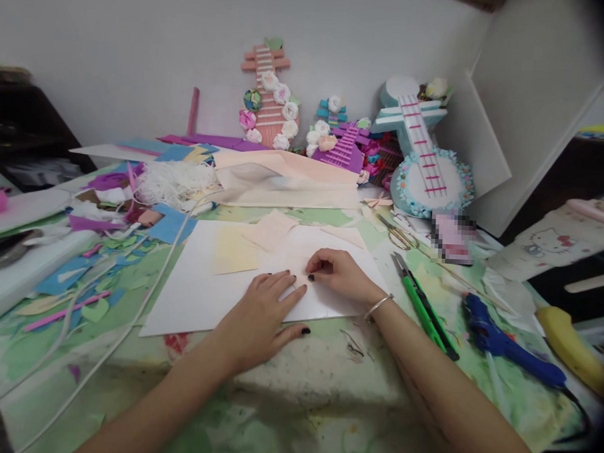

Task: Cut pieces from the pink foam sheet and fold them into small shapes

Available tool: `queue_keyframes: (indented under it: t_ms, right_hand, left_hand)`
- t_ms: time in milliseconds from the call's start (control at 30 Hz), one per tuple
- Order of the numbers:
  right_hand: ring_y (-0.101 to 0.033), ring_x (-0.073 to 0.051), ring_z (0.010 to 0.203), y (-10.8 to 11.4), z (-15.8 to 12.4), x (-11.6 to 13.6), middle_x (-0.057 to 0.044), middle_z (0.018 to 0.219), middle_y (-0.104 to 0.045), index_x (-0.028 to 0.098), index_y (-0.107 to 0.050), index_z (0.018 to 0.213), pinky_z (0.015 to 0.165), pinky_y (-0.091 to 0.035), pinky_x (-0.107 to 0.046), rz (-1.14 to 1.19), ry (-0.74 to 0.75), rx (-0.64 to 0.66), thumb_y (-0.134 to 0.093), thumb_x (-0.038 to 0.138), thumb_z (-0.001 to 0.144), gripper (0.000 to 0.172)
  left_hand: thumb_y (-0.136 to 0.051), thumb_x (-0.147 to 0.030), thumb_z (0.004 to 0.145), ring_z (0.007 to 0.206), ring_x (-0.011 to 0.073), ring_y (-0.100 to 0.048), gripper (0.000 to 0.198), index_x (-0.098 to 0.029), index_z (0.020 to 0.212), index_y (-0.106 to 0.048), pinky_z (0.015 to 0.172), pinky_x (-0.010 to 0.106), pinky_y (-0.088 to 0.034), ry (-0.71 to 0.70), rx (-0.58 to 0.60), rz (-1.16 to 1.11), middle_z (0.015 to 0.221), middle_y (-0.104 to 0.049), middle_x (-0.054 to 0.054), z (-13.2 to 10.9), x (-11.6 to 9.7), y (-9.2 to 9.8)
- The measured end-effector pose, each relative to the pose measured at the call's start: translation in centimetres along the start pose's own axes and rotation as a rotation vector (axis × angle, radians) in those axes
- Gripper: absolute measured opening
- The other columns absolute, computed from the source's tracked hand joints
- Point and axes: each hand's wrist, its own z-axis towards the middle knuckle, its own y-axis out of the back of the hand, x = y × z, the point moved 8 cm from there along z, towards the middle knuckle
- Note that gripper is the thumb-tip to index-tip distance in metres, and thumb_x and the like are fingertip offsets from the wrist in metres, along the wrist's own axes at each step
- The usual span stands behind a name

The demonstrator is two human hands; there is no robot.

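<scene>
A white board (189,295) lies on the table before me. My left hand (266,305) rests on its near edge, fingers stretched out and pressing down. Just to the right, my right hand (337,275) is closed in a pinch over the board; whatever is between the fingertips is too small to make out. Beyond the hands, a pale yellow paper piece (235,250) and a peach paper piece (272,229) lie on the board. A silver bangle (378,307) circles my right wrist.
Right of the board lie a green utility knife (423,308), gold-handled scissors (401,236), a blue glue gun (507,342) and a banana (572,345). Paper scraps (106,244) and a white cord (154,280) cover the left side. Paper-flowered instrument models (271,111) stand along the wall.
</scene>
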Motion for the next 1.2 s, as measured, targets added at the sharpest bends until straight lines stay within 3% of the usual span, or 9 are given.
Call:
queue_keyframes:
  t_ms: [467, 600, 767, 1200]
  right_hand:
    - [-0.056, -0.012, 0.074, 0.0, -0.2, 0.1, -0.001, 0.079, -0.065, 0.015, -0.065, 0.079, 0.071, -0.043, -0.026, -0.031, 0.015, -0.023, -0.059, 0.007, 0.072, 0.012]
    - [-0.052, -0.017, 0.086, 0.0, -0.4, 1.0, -0.002, 0.085, -0.064, 0.017, -0.064, 0.084, 0.078, -0.04, -0.03, -0.159, 0.058, -0.017, -0.065, 0.013, 0.073, 0.012]
    - [-0.046, -0.022, 0.098, 0.3, -0.6, 0.6, -0.003, 0.094, -0.06, 0.02, -0.061, 0.089, 0.087, -0.034, -0.037, -0.256, -0.014, -0.008, -0.063, 0.009, 0.07, 0.022]
    - [-0.049, -0.02, 0.092, 1.1, -0.3, -1.2, -0.002, 0.089, -0.06, 0.019, -0.064, 0.084, 0.084, -0.034, -0.034, -0.223, -0.073, -0.007, -0.06, 0.008, 0.064, 0.024]
  left_hand:
    - [-0.047, -0.044, 0.091, 0.126, 0.0316, -0.04, 0.053, -0.016, 0.136, -0.045, 0.101, 0.05, -0.033, -0.029, -0.023, 0.013, 0.136, -0.046, 0.018, 0.0, -0.1, 0.1]
    - [-0.048, -0.045, 0.091, 0.124, 0.0318, -0.041, 0.054, -0.016, 0.135, -0.045, 0.1, 0.05, -0.034, -0.035, -0.021, 0.023, 0.134, -0.047, 0.018, 0.1, -0.1, 0.1]
    - [-0.049, -0.045, 0.09, 0.124, 0.0315, -0.04, 0.052, -0.016, 0.134, -0.046, 0.1, 0.048, -0.034, -0.032, -0.006, 0.037, 0.134, -0.047, 0.018, 0.2, -0.2, 0.2]
    - [-0.049, -0.046, 0.088, 0.118, 0.0308, -0.041, 0.053, -0.018, 0.133, -0.045, 0.098, 0.048, -0.032, -0.005, 0.047, 0.039, 0.129, -0.046, 0.016, 0.5, -0.2, 0.3]
